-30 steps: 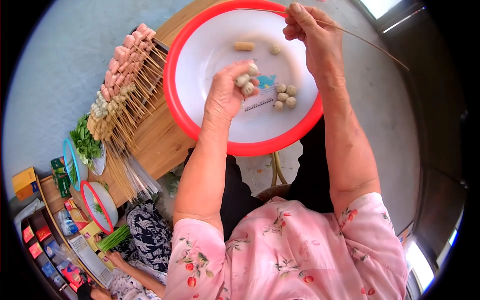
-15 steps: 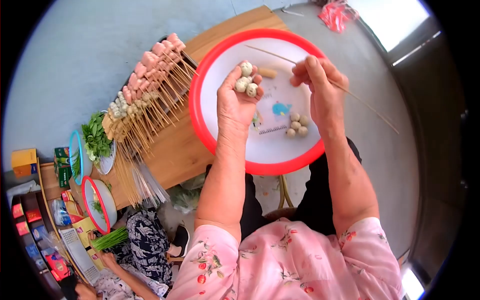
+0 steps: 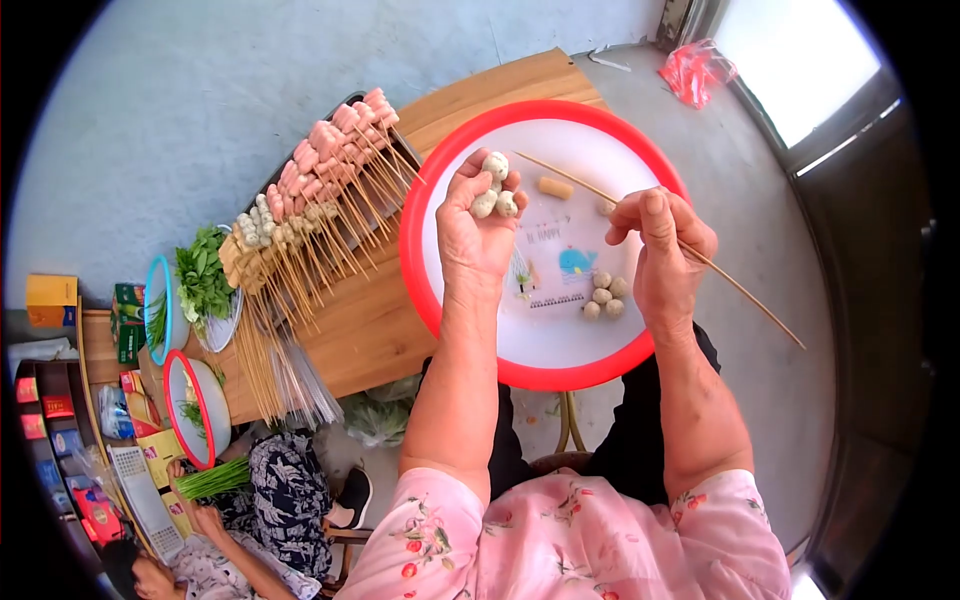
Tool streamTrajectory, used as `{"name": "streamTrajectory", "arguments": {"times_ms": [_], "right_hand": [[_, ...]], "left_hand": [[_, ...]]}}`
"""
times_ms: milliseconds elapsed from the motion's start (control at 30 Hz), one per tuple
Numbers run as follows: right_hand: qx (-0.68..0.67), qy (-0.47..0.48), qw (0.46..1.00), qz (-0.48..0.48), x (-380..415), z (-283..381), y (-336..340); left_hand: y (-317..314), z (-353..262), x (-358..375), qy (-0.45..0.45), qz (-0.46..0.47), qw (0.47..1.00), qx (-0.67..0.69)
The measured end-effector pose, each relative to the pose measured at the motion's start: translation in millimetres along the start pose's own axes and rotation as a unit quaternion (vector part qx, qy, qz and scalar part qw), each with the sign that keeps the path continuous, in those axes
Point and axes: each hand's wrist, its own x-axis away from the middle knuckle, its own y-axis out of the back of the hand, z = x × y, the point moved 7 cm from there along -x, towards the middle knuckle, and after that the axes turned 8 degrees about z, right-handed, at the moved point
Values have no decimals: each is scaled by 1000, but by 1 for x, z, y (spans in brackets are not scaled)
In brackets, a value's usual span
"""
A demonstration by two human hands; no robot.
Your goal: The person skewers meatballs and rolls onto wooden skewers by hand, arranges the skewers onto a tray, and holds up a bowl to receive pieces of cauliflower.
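Several speckled whitish balls sit in my left hand, whose fingers curl around them over the left part of a red-rimmed white basin. My right hand pinches a thin wooden skewer; its upper tip points up and left, near the balls, without touching them. Inside the basin lie a cluster of greyish balls and a tan cylindrical piece. Another ball is partly hidden behind my right fingers.
On the wooden table at the left, a tray holds skewered pink pieces and balls, beside leafy greens. A smaller red-rimmed bowl stands lower left. A co-worker sits there with green stalks.
The whole view has shifted, so the basin and table appear lower. The skewer's upper tip is nearer the balls in my left hand, and another ball shows beside my right fingers.
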Motion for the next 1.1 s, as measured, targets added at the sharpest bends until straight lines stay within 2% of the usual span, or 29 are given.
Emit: {"name": "streamTrajectory", "arguments": {"times_ms": [267, 467, 633, 867, 1100], "right_hand": [[7, -16, 1000, 3, 0, 0, -1], [6, -17, 1000, -15, 1, -1, 1], [-5, -16, 1000, -14, -1, 2, 0], [6, -32, 999, -11, -1, 0, 2], [-13, -66, 997, -24, 1, -6, 4]], "left_hand": [[2, -3, -4, -1, 3, 1000, 19], [-6, -13, -4, -21, 33, 999, -7], [-10, -16, -4, -35, 45, 994, -91], [-8, -18, -5, -29, 30, 993, -108], [-11, -19, -6, -37, 52, 991, -116]]}}
